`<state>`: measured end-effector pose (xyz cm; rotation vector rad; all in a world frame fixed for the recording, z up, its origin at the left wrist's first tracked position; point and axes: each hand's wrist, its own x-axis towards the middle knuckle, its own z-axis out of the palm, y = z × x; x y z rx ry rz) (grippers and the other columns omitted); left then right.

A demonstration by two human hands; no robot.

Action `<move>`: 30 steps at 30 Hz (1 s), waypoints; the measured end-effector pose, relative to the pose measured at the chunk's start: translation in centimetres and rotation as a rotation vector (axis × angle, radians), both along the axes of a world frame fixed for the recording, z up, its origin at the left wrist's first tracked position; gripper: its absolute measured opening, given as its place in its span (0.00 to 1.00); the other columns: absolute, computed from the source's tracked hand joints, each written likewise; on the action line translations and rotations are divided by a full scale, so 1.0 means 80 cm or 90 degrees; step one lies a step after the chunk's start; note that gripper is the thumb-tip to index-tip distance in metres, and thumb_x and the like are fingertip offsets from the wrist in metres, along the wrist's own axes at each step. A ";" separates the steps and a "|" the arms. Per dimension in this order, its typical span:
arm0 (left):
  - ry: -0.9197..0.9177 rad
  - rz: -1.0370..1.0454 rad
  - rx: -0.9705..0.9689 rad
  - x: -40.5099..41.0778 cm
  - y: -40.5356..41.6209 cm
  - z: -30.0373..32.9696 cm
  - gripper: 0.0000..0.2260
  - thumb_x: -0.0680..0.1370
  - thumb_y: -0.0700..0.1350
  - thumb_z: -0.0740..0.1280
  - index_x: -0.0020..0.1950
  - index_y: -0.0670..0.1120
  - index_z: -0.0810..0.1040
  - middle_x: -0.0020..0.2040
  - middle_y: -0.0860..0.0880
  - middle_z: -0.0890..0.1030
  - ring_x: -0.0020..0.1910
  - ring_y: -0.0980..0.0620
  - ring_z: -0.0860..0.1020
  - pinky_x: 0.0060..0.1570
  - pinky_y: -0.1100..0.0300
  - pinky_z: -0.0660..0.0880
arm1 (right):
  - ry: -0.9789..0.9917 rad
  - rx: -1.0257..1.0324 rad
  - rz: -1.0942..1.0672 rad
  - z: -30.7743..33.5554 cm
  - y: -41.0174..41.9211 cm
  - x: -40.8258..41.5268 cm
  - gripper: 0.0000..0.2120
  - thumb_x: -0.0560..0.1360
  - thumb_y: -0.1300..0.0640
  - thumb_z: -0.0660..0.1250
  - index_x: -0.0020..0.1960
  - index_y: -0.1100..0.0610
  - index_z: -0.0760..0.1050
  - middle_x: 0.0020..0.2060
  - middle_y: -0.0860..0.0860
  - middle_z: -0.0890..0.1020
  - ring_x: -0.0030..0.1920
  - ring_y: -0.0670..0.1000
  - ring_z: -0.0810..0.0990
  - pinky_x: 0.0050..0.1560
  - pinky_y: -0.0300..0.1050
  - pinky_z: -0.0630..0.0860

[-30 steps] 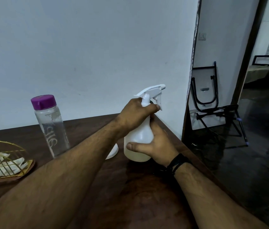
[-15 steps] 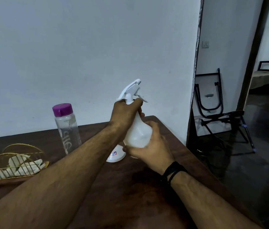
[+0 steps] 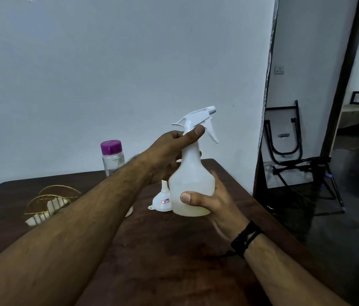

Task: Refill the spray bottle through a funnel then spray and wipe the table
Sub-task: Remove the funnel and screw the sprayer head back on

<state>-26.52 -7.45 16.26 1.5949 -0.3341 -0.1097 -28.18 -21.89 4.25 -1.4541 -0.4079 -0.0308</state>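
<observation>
White spray bottle (image 3: 192, 184) held above the desk (image 3: 174, 261) near its right edge: right hand (image 3: 216, 202) wraps the base, left hand (image 3: 169, 151) grips the neck. Head on, funnel (image 3: 163, 200) set down behind; refill looks done, spray and wipe remain.

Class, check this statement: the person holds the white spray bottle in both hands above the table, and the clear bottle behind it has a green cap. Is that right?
Not quite. The head view shows the cap is purple, not green. The rest stands: the left hand grips the neck of the spray bottle, the right hand holds its base, above the table.
</observation>
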 end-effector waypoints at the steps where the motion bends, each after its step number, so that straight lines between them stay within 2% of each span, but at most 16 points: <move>1: 0.005 0.019 0.005 -0.004 0.003 -0.002 0.21 0.70 0.62 0.74 0.47 0.48 0.75 0.41 0.50 0.82 0.39 0.52 0.82 0.38 0.59 0.77 | -0.009 0.017 -0.019 0.001 0.001 -0.002 0.44 0.58 0.45 0.83 0.70 0.51 0.71 0.62 0.54 0.83 0.63 0.56 0.83 0.65 0.62 0.80; 4: -0.024 0.117 -0.003 -0.010 0.010 -0.014 0.17 0.74 0.61 0.72 0.48 0.47 0.79 0.44 0.51 0.85 0.38 0.54 0.83 0.32 0.61 0.75 | -0.039 0.045 -0.052 0.009 0.005 -0.011 0.45 0.59 0.46 0.84 0.71 0.53 0.71 0.62 0.56 0.82 0.62 0.56 0.84 0.62 0.59 0.82; 7: -0.104 0.147 -0.070 -0.018 0.002 -0.018 0.09 0.81 0.50 0.66 0.47 0.46 0.81 0.45 0.49 0.83 0.44 0.52 0.82 0.32 0.60 0.75 | -0.072 -0.009 -0.105 0.016 0.012 -0.019 0.41 0.60 0.52 0.86 0.67 0.50 0.70 0.57 0.51 0.83 0.56 0.49 0.86 0.55 0.50 0.85; 9: -0.171 0.176 -0.010 -0.022 -0.010 -0.017 0.10 0.78 0.49 0.64 0.45 0.44 0.79 0.46 0.46 0.83 0.45 0.49 0.81 0.38 0.55 0.76 | -0.086 -0.033 -0.151 0.015 0.016 -0.020 0.38 0.63 0.57 0.86 0.64 0.47 0.69 0.56 0.47 0.82 0.55 0.46 0.85 0.54 0.47 0.85; 11: -0.210 0.216 0.098 -0.024 -0.022 -0.018 0.13 0.74 0.52 0.65 0.46 0.41 0.79 0.44 0.43 0.82 0.42 0.48 0.80 0.41 0.52 0.76 | -0.097 -0.047 -0.172 0.016 0.019 -0.022 0.36 0.65 0.60 0.86 0.63 0.47 0.68 0.55 0.46 0.81 0.54 0.42 0.84 0.52 0.43 0.84; 15: -0.183 0.250 0.132 -0.017 -0.027 -0.012 0.10 0.76 0.48 0.67 0.46 0.40 0.80 0.40 0.44 0.84 0.42 0.47 0.85 0.44 0.51 0.80 | -0.086 -0.091 -0.127 0.015 0.017 -0.021 0.40 0.63 0.57 0.86 0.67 0.49 0.67 0.57 0.46 0.81 0.54 0.43 0.84 0.55 0.45 0.84; 19: -0.155 0.195 0.095 -0.012 -0.022 -0.011 0.12 0.79 0.50 0.68 0.44 0.42 0.79 0.38 0.46 0.83 0.38 0.50 0.84 0.41 0.55 0.79 | 0.001 -0.004 0.009 0.013 0.003 -0.020 0.45 0.56 0.49 0.85 0.68 0.48 0.68 0.61 0.51 0.84 0.60 0.50 0.85 0.63 0.52 0.82; 21: -0.174 0.228 0.104 -0.009 -0.028 -0.014 0.12 0.80 0.52 0.66 0.43 0.44 0.78 0.38 0.48 0.83 0.40 0.48 0.86 0.43 0.53 0.80 | -0.015 -0.018 -0.036 0.009 0.007 -0.023 0.45 0.58 0.49 0.85 0.69 0.44 0.64 0.64 0.50 0.81 0.61 0.49 0.84 0.61 0.48 0.82; 23: -0.200 0.308 0.123 -0.003 -0.036 -0.020 0.12 0.81 0.53 0.64 0.44 0.46 0.76 0.38 0.50 0.83 0.41 0.49 0.86 0.46 0.53 0.80 | -0.066 -0.048 -0.145 0.001 0.022 -0.025 0.45 0.61 0.50 0.86 0.68 0.41 0.61 0.63 0.47 0.78 0.59 0.46 0.82 0.57 0.45 0.83; 26: -0.200 0.378 0.120 0.004 -0.045 -0.031 0.15 0.80 0.56 0.63 0.49 0.44 0.77 0.37 0.51 0.83 0.42 0.50 0.85 0.49 0.51 0.81 | -0.120 -0.112 -0.268 -0.011 0.041 -0.028 0.49 0.56 0.43 0.85 0.66 0.34 0.56 0.64 0.45 0.76 0.60 0.46 0.80 0.57 0.47 0.82; 28: -0.188 0.371 0.133 0.007 -0.045 -0.036 0.16 0.80 0.55 0.63 0.50 0.43 0.78 0.38 0.51 0.84 0.40 0.51 0.85 0.48 0.52 0.81 | -0.090 -0.115 -0.260 -0.012 0.038 -0.025 0.48 0.58 0.49 0.86 0.66 0.37 0.58 0.63 0.46 0.77 0.58 0.46 0.81 0.54 0.46 0.83; 30: -0.167 0.340 0.127 0.008 -0.040 -0.038 0.12 0.80 0.51 0.64 0.46 0.43 0.78 0.39 0.50 0.83 0.37 0.52 0.85 0.46 0.54 0.79 | -0.008 -0.034 -0.146 -0.010 0.026 -0.021 0.45 0.60 0.58 0.87 0.67 0.45 0.63 0.60 0.49 0.80 0.54 0.48 0.85 0.50 0.44 0.84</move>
